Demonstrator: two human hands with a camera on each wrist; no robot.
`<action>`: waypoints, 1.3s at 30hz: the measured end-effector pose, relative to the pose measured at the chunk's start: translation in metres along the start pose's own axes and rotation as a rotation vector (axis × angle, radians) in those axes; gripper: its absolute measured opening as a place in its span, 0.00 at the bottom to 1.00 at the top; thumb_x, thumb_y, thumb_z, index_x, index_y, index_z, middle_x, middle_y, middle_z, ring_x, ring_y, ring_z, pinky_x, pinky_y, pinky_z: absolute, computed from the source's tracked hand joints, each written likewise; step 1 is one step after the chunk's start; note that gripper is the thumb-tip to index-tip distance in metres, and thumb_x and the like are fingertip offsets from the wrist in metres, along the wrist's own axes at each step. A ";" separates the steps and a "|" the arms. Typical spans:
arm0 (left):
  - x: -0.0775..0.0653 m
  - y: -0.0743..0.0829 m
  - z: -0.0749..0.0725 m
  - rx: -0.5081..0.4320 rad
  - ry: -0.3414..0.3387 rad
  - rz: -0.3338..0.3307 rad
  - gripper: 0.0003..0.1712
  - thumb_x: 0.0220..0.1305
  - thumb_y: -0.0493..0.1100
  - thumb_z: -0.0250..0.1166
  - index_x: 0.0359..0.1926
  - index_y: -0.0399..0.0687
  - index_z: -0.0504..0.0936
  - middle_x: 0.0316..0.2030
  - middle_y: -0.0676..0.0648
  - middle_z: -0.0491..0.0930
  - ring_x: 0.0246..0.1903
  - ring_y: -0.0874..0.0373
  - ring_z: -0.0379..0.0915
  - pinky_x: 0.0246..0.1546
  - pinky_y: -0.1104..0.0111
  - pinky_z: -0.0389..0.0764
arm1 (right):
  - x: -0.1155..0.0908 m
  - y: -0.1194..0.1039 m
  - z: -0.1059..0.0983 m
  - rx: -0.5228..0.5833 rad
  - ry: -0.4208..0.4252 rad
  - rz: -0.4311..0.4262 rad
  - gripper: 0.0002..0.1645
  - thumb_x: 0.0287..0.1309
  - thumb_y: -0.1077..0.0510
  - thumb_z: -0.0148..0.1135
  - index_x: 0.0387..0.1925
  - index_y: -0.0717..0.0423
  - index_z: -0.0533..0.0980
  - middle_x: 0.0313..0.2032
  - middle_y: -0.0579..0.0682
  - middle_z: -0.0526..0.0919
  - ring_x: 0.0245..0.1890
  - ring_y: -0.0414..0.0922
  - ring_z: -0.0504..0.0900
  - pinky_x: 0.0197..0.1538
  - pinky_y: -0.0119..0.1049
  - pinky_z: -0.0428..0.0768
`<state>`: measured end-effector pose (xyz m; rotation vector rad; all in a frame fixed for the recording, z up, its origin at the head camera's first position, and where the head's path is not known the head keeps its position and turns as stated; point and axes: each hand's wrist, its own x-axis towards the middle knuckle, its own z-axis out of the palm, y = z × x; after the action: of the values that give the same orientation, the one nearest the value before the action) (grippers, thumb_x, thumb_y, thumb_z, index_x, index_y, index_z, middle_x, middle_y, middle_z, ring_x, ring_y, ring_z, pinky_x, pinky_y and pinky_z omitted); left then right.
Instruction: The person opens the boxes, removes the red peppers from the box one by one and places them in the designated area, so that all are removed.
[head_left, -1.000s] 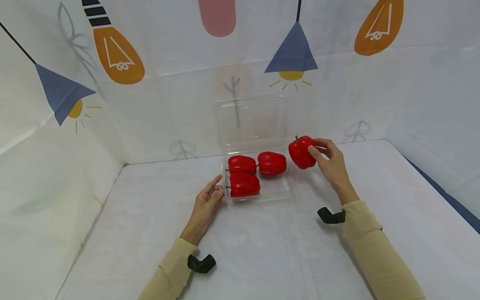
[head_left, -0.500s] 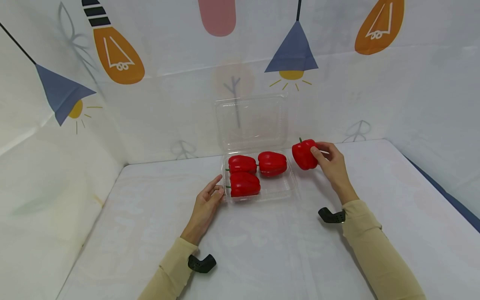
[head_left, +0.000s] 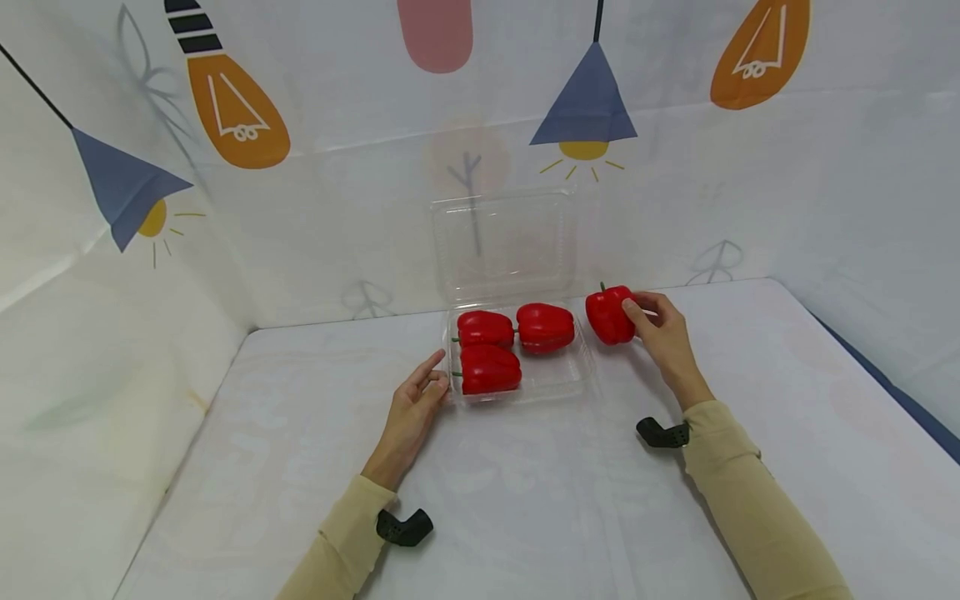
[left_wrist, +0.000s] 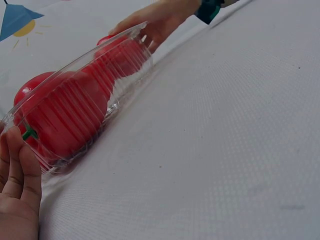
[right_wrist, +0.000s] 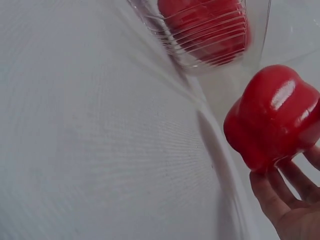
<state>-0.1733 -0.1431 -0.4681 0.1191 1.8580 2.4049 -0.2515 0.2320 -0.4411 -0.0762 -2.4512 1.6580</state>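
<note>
My right hand (head_left: pixel 666 340) holds a glossy red bell pepper (head_left: pixel 608 315) by its right side, green stem up, just right of a clear plastic clamshell container (head_left: pixel 553 382). Its thumb and fingertips also show on the bell pepper (right_wrist: pixel 275 115) in the right wrist view. My left hand (head_left: pixel 408 412) touches the container's left end with fairly straight fingers (left_wrist: pixel 30 175). Inside lie a back-left bell pepper (head_left: pixel 484 329), a front-left bell pepper (head_left: pixel 490 370) and a back-right bell pepper (head_left: pixel 545 327), all on their sides. The front-right part of the container holds no pepper.
The container's lid (head_left: pixel 506 250) stands raised against the patterned backdrop (head_left: pixel 337 208). A white cloth covers the table (head_left: pixel 510 500), whose right edge (head_left: pixel 862 350) shows. Black devices (head_left: pixel 405 527) sit at both wrists.
My right hand has carried the bell pepper slightly right and down, away from the container. The left hand, the container and the peppers inside stay where they were.
</note>
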 end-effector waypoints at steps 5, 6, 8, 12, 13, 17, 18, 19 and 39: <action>-0.001 0.000 0.000 -0.004 0.003 0.000 0.30 0.65 0.38 0.59 0.67 0.50 0.64 0.42 0.51 0.71 0.38 0.66 0.70 0.41 0.79 0.76 | 0.000 0.001 0.001 0.009 -0.005 0.009 0.38 0.62 0.36 0.51 0.64 0.56 0.63 0.62 0.58 0.68 0.59 0.54 0.70 0.42 0.18 0.76; -0.001 0.000 0.000 -0.008 0.001 0.000 0.30 0.65 0.38 0.59 0.68 0.50 0.64 0.42 0.51 0.71 0.38 0.66 0.70 0.41 0.79 0.76 | 0.001 0.002 0.001 0.011 -0.004 0.006 0.38 0.62 0.37 0.51 0.64 0.57 0.63 0.62 0.58 0.68 0.59 0.54 0.69 0.41 0.17 0.76; -0.001 0.001 0.000 -0.013 -0.004 -0.001 0.30 0.65 0.37 0.59 0.68 0.50 0.64 0.42 0.50 0.71 0.38 0.66 0.70 0.41 0.80 0.76 | 0.001 0.004 0.002 0.012 -0.004 0.006 0.38 0.62 0.37 0.52 0.64 0.57 0.63 0.61 0.58 0.68 0.59 0.54 0.69 0.41 0.16 0.75; 0.001 0.000 0.001 -0.015 -0.011 0.003 0.30 0.66 0.36 0.58 0.68 0.49 0.63 0.42 0.51 0.71 0.37 0.66 0.70 0.41 0.80 0.75 | 0.002 0.006 0.002 0.018 -0.002 0.005 0.37 0.63 0.37 0.51 0.64 0.57 0.63 0.61 0.58 0.68 0.59 0.54 0.69 0.42 0.17 0.76; 0.001 0.000 0.001 -0.015 -0.010 0.005 0.30 0.66 0.36 0.58 0.68 0.49 0.63 0.42 0.51 0.71 0.37 0.66 0.70 0.41 0.80 0.75 | 0.002 0.006 0.001 0.015 -0.004 0.006 0.38 0.63 0.37 0.51 0.65 0.56 0.63 0.62 0.58 0.68 0.59 0.54 0.69 0.43 0.18 0.77; 0.003 0.000 0.001 -0.003 -0.006 0.011 0.30 0.65 0.37 0.58 0.68 0.49 0.63 0.42 0.51 0.71 0.37 0.66 0.70 0.41 0.79 0.76 | 0.004 0.006 0.000 0.003 -0.016 0.013 0.38 0.64 0.36 0.49 0.66 0.56 0.61 0.63 0.58 0.67 0.61 0.55 0.69 0.47 0.21 0.77; 0.003 0.000 0.001 0.003 -0.003 0.013 0.30 0.65 0.37 0.58 0.68 0.49 0.63 0.42 0.51 0.71 0.37 0.66 0.70 0.41 0.79 0.76 | 0.004 0.005 -0.001 -0.001 -0.021 0.015 0.39 0.64 0.36 0.48 0.66 0.56 0.61 0.64 0.59 0.67 0.61 0.55 0.68 0.47 0.21 0.77; 0.003 0.000 0.001 0.009 0.000 0.012 0.30 0.65 0.37 0.59 0.68 0.50 0.64 0.42 0.51 0.72 0.38 0.65 0.70 0.41 0.79 0.76 | 0.004 0.005 -0.001 0.002 -0.026 0.017 0.39 0.64 0.36 0.47 0.67 0.56 0.61 0.64 0.59 0.66 0.61 0.55 0.68 0.47 0.20 0.77; -0.003 0.001 0.001 0.031 0.005 -0.002 0.29 0.66 0.38 0.58 0.67 0.51 0.64 0.42 0.51 0.71 0.38 0.65 0.70 0.42 0.79 0.76 | -0.002 0.020 0.001 -0.059 -0.040 0.013 0.40 0.65 0.34 0.44 0.69 0.54 0.57 0.67 0.59 0.63 0.65 0.56 0.64 0.64 0.52 0.68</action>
<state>-0.1702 -0.1427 -0.4669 0.1135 1.8973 2.3778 -0.2511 0.2388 -0.4602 -0.0678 -2.5347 1.6072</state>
